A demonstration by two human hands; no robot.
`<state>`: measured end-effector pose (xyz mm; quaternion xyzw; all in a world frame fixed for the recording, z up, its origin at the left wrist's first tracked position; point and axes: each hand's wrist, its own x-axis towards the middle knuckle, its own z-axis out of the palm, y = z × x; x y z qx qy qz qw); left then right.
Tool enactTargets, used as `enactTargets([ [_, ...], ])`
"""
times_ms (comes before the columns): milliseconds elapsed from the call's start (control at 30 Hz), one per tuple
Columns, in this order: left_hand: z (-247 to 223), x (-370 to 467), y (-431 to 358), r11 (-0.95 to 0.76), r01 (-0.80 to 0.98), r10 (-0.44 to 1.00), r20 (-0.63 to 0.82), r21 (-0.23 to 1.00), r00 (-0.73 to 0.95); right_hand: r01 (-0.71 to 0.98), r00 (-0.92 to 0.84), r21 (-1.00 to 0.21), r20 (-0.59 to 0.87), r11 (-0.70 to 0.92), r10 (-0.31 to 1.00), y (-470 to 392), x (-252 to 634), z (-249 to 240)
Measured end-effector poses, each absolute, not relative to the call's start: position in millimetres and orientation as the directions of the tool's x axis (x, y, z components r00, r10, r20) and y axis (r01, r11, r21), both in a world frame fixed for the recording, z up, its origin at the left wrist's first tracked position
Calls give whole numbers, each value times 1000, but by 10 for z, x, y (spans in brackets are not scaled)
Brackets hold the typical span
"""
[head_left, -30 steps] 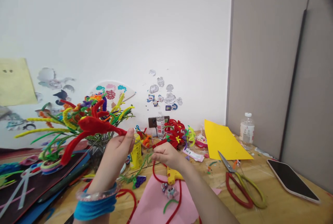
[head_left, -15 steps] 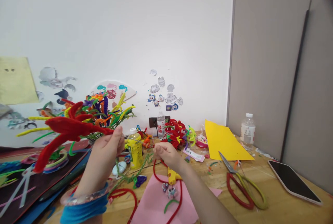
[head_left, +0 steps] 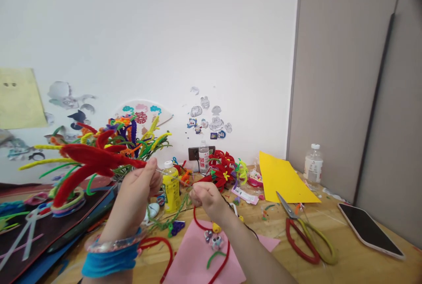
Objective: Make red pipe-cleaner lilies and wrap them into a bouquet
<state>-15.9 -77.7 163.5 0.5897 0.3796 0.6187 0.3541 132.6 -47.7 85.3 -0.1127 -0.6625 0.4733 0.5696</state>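
My left hand (head_left: 136,194) is closed around the base of a red pipe-cleaner flower (head_left: 87,156), whose petals spread out to the left. From this grip a thin wire stem (head_left: 161,171) runs right, passing in front of a yellow bottle (head_left: 171,189). Its other end reaches my right hand (head_left: 208,201), which is closed with curled fingers pinching it. Both hands are raised above the table. Below my right hand lie a pink sheet (head_left: 191,253) and a red pipe cleaner (head_left: 225,261).
Scissors (head_left: 298,227) and a phone (head_left: 371,230) lie at the right, near a yellow sheet (head_left: 285,180) and a clear bottle (head_left: 313,164). More pipe-cleaner flowers (head_left: 132,136) stand behind my left hand. A red bunch (head_left: 222,169) lies against the wall.
My left hand and the red flower have shifted slightly right, and the flower has turned a little. My right hand has moved slightly left. A dark cord now shows beside my right forearm.
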Motion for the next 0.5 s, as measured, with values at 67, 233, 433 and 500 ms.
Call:
enactTargets([
  [67, 1619, -195, -744, -463, -5, 886, 463, 886, -39, -392, -334, -754, 651, 527, 682, -509, 1308, 868],
  [233, 1621, -259, -729, -452, -37, 891, 450, 891, -52, -349, -398, -781, 624, 518, 673, -554, 1270, 882],
  [433, 1649, -286, -762, -459, -30, 886, 455, 888, -85, -102, -433, -741, 633, 663, 641, -638, 1303, 943],
  [500, 1648, -289, -760, -459, -26, 886, 455, 888, -90, -33, -433, -709, 646, 705, 629, -661, 1313, 966],
])
